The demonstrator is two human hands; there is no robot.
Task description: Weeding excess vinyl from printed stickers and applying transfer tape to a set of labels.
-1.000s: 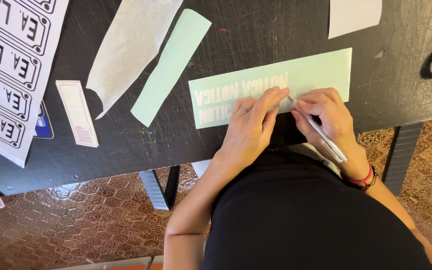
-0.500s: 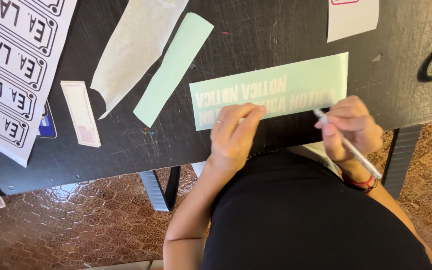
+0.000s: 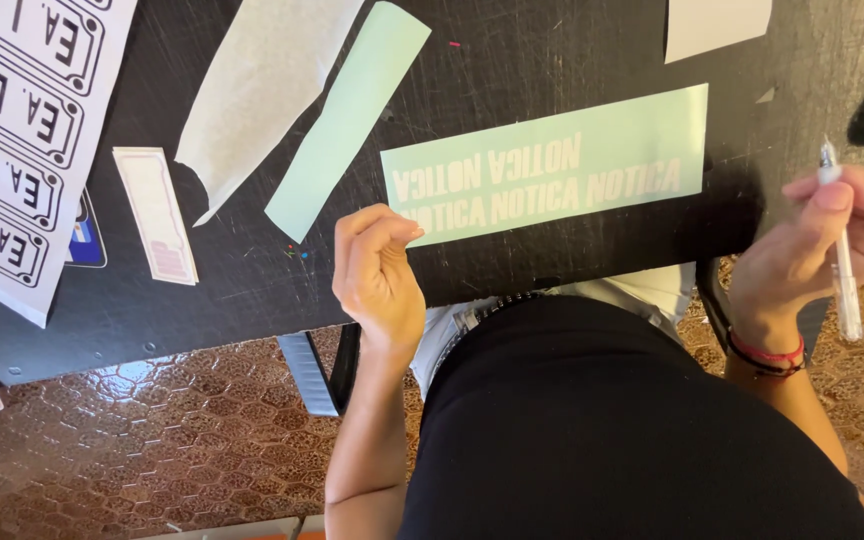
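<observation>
Holding a white pen-like tool [image 3: 841,262] upright, the right hand [image 3: 820,250] hangs off the tabletop [image 3: 552,60] edge — the left hand [image 3: 377,275], loosely curled and empty, hovers by the mint lettered sheet [image 3: 552,175] lying flat.

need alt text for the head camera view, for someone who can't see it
Seen from above, a person's right hand holds a thin white pen-like tool off the edge of a black table, while the left hand hovers loosely curled beside a pale green lettered vinyl sheet. Paper strips and a sheet of printed labels lie to the left.
</observation>
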